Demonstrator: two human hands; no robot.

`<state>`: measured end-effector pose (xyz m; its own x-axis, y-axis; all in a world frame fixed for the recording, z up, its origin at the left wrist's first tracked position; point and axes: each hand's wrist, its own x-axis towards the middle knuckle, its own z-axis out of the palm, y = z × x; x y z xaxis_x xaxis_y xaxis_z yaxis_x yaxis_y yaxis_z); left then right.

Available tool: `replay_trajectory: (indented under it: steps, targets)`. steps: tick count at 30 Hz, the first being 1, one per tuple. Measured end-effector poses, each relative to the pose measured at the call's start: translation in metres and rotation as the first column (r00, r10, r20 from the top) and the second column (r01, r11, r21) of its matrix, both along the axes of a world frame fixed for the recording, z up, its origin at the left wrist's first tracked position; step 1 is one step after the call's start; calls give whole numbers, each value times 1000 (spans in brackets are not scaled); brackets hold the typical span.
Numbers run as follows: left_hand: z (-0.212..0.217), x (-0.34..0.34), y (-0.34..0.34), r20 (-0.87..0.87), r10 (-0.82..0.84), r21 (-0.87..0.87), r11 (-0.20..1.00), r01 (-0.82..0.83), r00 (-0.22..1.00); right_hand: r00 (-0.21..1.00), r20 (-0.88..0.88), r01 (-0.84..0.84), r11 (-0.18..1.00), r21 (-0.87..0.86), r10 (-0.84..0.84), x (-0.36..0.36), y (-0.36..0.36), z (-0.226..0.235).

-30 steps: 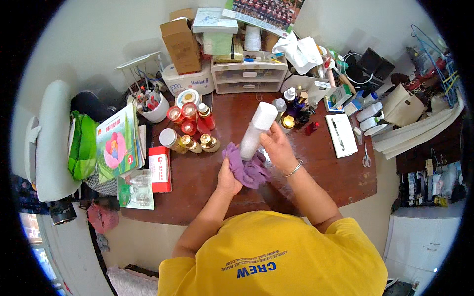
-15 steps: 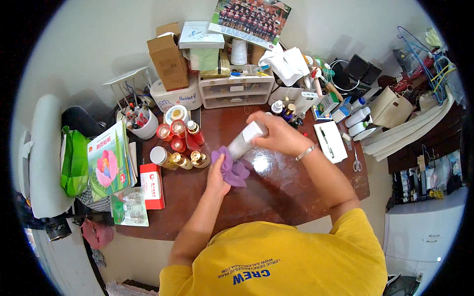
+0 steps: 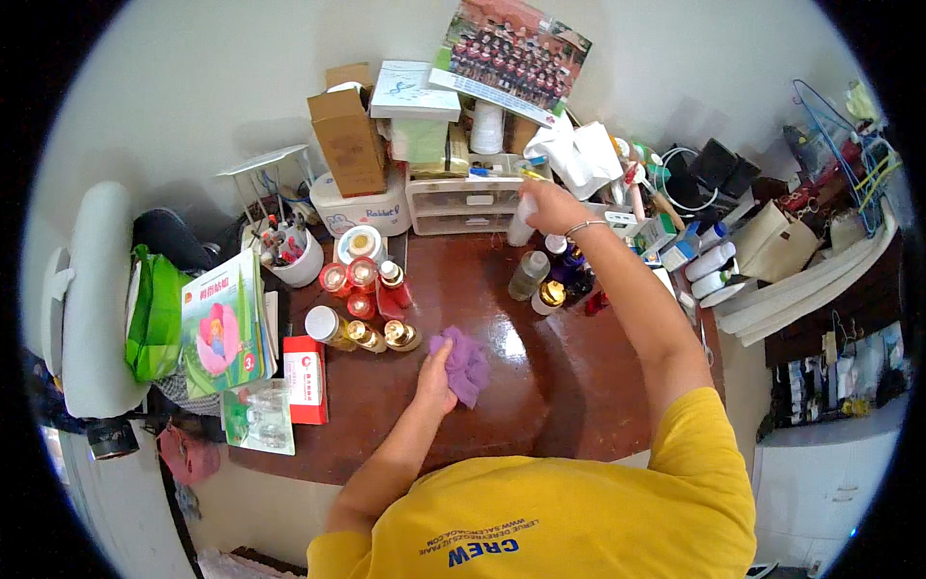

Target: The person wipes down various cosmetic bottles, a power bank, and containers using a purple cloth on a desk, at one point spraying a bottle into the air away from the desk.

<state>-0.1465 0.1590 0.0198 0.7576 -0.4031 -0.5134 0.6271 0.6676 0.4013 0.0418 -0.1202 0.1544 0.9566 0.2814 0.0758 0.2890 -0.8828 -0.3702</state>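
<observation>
My left hand (image 3: 437,382) is closed on a crumpled purple cloth (image 3: 465,367) just above the middle of the desk. Stretched out to the back, my right hand (image 3: 557,206) grips a whitish bottle (image 3: 522,222) in front of the clear drawer unit (image 3: 463,205). Just nearer than that hand stand a clear bottle (image 3: 528,277), a gold-capped bottle (image 3: 549,297) and some dark blue bottles partly covered by my forearm. Left of the cloth is a group of red bottles (image 3: 362,273) and gold-capped bottles (image 3: 400,335), with a white-lidded jar (image 3: 326,325) beside them.
A red and white box (image 3: 306,379), picture books (image 3: 222,323) and a pen cup (image 3: 292,253) line the left side. Brown cardboard box (image 3: 347,143) and white tub (image 3: 362,207) stand at the back. White bottles (image 3: 712,262) and a beige bag (image 3: 775,241) crowd the right.
My right hand has carried the whitish bottle away from the cloth to the back of the desk. My left hand still holds the cloth, now apart from the bottle. The view has shifted slightly.
</observation>
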Motion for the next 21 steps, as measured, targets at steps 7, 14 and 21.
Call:
replay_trajectory:
  steps: [7,14,21]
  targets:
    - [5,-20,3,25,-27,-3,1000,27,999,990,-81,103,985,-135,-115,15,-13,-43]
    - [-2,-24,5,44,-1,20,1000,0,999,990,86,126,984,-129,-115,3,-14,-34]
    - [10,-38,26,15,52,21,998,-52,999,934,358,-125,956,266,22,-82,82,-17]
